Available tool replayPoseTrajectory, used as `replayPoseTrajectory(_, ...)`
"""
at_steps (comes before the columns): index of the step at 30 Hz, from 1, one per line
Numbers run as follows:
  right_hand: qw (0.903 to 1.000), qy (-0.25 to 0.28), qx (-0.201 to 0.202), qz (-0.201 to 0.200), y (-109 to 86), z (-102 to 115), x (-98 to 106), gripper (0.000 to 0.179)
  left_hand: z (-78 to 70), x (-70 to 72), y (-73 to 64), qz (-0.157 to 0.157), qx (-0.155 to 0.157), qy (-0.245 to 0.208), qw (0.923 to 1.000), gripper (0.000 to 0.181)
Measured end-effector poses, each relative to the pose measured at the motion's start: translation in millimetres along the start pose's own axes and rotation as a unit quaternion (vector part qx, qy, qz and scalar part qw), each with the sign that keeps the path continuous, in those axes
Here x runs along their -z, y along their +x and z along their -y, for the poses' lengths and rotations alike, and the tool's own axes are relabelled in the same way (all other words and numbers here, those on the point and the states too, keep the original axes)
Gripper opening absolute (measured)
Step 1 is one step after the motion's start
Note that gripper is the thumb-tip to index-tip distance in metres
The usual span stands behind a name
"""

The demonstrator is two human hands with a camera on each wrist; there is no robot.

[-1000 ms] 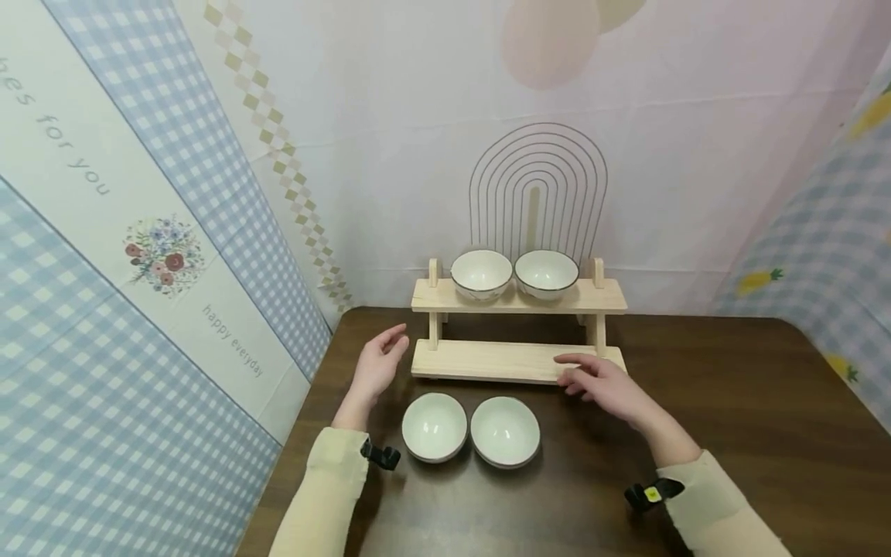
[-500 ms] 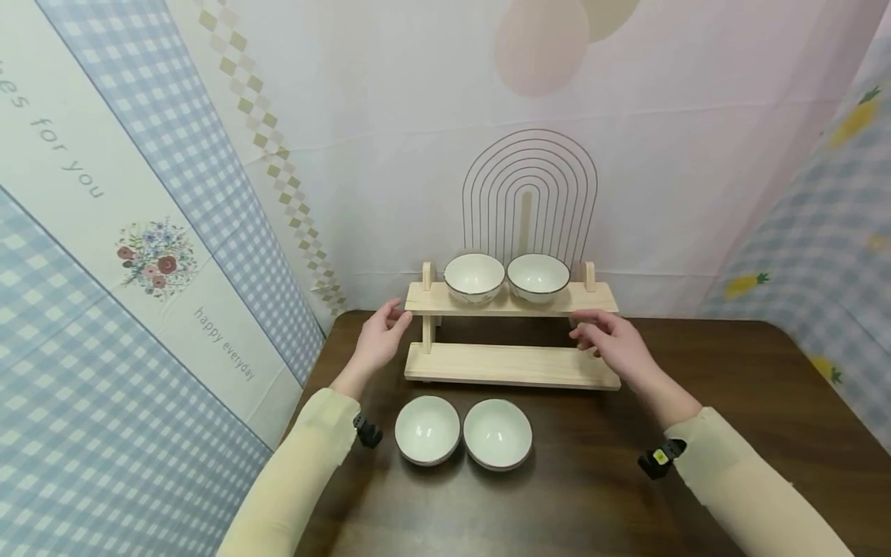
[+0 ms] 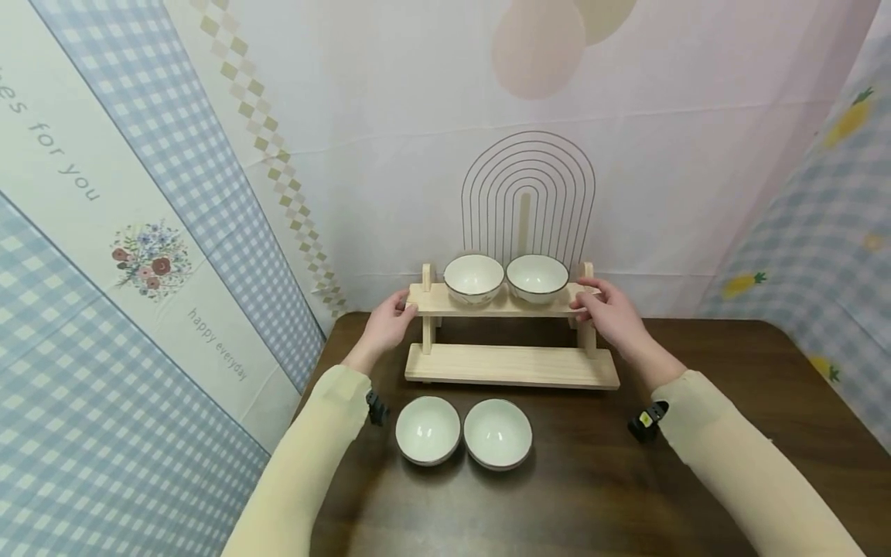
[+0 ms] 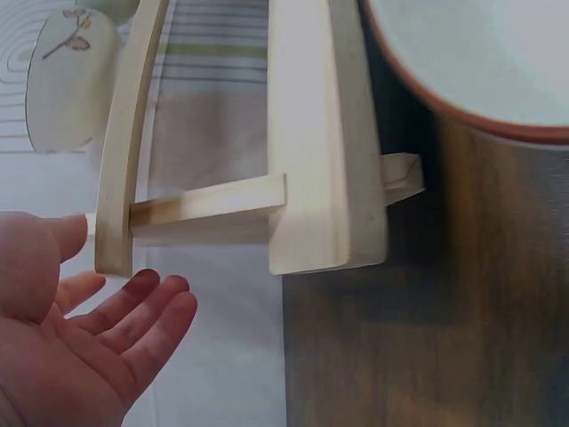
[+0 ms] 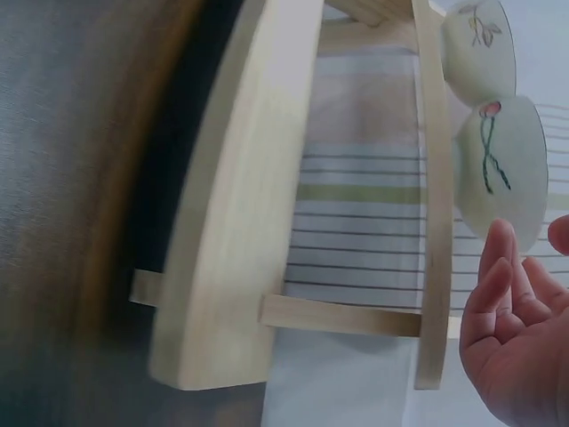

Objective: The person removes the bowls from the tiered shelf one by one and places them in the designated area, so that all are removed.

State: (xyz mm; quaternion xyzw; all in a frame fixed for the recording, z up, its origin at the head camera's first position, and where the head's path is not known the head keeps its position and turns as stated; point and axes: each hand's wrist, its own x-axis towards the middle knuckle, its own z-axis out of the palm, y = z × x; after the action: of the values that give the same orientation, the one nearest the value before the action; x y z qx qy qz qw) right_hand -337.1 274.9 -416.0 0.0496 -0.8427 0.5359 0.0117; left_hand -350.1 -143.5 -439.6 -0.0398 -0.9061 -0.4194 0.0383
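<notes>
A two-tier wooden rack (image 3: 511, 365) stands at the back of the table. On its upper board sit two white bowls side by side, a left bowl (image 3: 474, 275) and a right bowl (image 3: 537, 274). My left hand (image 3: 386, 323) is at the left end of the upper board; in the left wrist view its thumb and extended fingers lie around the board's end (image 4: 114, 249). Over the board's right end, my right hand (image 3: 616, 321) has loosely bent fingers. The right wrist view shows these fingertips close to a bowl with a painted flower (image 5: 507, 173).
Two more white bowls, a left one (image 3: 428, 430) and a right one (image 3: 497, 434), stand on the dark wooden table (image 3: 557, 495) in front of the rack. A printed cloth (image 3: 376, 193) hangs right behind the rack, and a checked cloth (image 3: 104, 371) hangs at the left.
Both hands have moved away from the body and up to the ends of the upper board, from beside the lower board. The bowls and rack keep their places; the view has shifted slightly.
</notes>
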Motion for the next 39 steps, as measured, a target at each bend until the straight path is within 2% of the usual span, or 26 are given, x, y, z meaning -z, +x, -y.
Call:
replayPoseTrajectory(6,0.9999,0.002,0.011,0.002,13.8,2.5,8.3,0.058,-9.7,-1.7,9.8,0.009,0.014,0.002,0.9999,0.054)
replayPoseTrajectory(13,0.9998,-0.008,-0.003,0.019,21.7,8.2,9.8,0.060,-15.0,-0.5,17.1,0.016,0.036,-0.008,0.9992,0.052)
replayPoseTrajectory(18,0.9993,-0.020,-0.001,0.033,24.0,10.6,6.8,0.063,-15.3,-1.7,19.3,0.013,0.049,-0.058,0.9971,0.049)
replayPoseTrajectory(21,0.9990,-0.023,0.003,0.038,23.6,12.1,4.2,0.064,-13.5,-4.0,20.2,0.010,0.058,-0.089,0.9943,0.050)
replayPoseTrajectory(30,0.9995,-0.015,-0.002,0.029,10.8,16.3,-6.7,0.073,-6.6,-3.9,17.4,0.018,0.064,-0.104,0.9924,0.054)
replayPoseTrajectory(39,0.9995,-0.004,-0.017,0.025,-1.6,24.8,-15.9,0.077,-10.6,4.4,13.0,0.041,0.068,-0.079,0.9938,0.055)
